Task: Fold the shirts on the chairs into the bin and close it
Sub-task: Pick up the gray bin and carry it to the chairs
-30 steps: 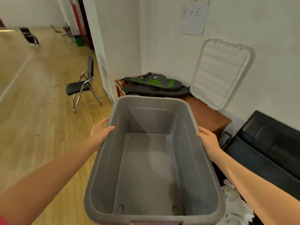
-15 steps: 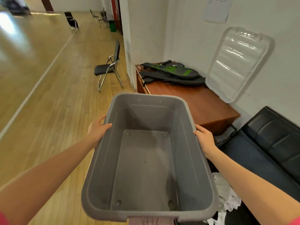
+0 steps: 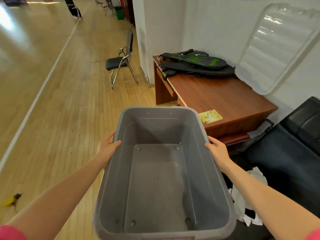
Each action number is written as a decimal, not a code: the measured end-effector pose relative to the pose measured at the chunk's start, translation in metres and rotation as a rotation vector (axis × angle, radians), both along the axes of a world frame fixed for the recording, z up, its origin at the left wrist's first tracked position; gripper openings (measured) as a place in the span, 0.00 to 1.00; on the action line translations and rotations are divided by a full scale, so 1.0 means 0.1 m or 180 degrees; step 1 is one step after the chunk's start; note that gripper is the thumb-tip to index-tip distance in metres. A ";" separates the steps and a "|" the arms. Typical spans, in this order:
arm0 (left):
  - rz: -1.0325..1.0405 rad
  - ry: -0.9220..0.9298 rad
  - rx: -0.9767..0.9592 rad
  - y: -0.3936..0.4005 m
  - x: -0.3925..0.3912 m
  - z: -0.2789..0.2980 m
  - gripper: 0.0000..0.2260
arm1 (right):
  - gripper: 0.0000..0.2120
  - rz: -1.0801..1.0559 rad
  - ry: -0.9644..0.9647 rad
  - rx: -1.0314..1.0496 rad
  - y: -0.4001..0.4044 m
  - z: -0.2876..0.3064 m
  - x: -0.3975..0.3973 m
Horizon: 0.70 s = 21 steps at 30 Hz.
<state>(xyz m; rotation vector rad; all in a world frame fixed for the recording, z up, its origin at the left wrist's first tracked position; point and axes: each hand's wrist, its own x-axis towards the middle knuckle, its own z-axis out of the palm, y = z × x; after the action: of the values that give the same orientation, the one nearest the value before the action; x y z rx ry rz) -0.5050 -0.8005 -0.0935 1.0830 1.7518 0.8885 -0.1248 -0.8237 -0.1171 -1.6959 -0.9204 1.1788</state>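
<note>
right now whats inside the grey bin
Nothing: the grey bin shows only its bare floor, with no shirts in it. The left hand and right hand grip its side rims. What is beneath the bin is hidden.

Lid [image 3: 277, 47] top cut off; fingers hidden.

Big open hall with a glossy wood plank floor [image 3: 57, 94], pale line [image 3: 37, 99] running down its length, bright glare on the far left. White walls [image 3: 216, 23] on the right, with a white corner pillar [image 3: 142, 40] sticking out. Black folding chair [image 3: 122, 60] with chrome legs parked just beside that pillar. Reddish-brown wooden desk [image 3: 223, 96] against the wall, black and green racket bags [image 3: 195, 64] piled at its far end, small yellow packet [image 3: 210, 116] near the front edge. Black sofa [image 3: 294, 149] off to the right. More chairs [image 3: 73, 8] and a green trash can [image 3: 119, 13] way down the back.
</note>
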 end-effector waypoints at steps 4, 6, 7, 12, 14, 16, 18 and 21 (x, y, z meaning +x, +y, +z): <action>-0.0060 0.0064 -0.0089 0.09 -0.33 -0.39 0.24 | 0.20 -0.0091 0.0034 -0.0088 0.01 -0.41 -0.34; -0.0015 0.0034 -0.0152 0.09 -0.43 -0.56 0.24 | 0.21 -0.0114 0.0004 -0.0189 0.05 -0.62 -0.46; 0.0020 0.0037 -0.0179 0.08 -0.47 -0.65 0.24 | 0.22 -0.0077 -0.0015 -0.0228 0.08 -0.72 -0.51; 0.0309 0.0120 -0.0225 -0.03 -0.53 -1.12 0.24 | 0.22 0.0138 -0.0066 -0.0361 0.24 -1.16 -0.59; 0.0431 0.0139 -0.0256 -0.07 -0.49 -1.38 0.24 | 0.21 0.0280 -0.0108 -0.0381 0.33 -1.39 -0.56; 0.0575 0.0108 -0.0265 -0.09 -0.46 -1.69 0.24 | 0.22 0.0408 -0.0139 -0.0394 0.42 -1.66 -0.55; 0.0701 0.0115 -0.0253 -0.10 -0.46 -2.07 0.24 | 0.21 0.0448 -0.0130 -0.0351 0.49 -2.00 -0.57; 0.0784 0.0117 -0.0211 -0.11 -0.54 -2.76 0.24 | 0.21 0.0520 -0.0127 -0.0348 0.56 -2.63 -0.66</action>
<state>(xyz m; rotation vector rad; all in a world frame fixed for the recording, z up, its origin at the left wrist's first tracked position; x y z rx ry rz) -0.5588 -0.8114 -0.3693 0.8574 1.9608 0.9561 -0.1903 -0.7674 -0.3805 -1.7631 -1.0523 1.3282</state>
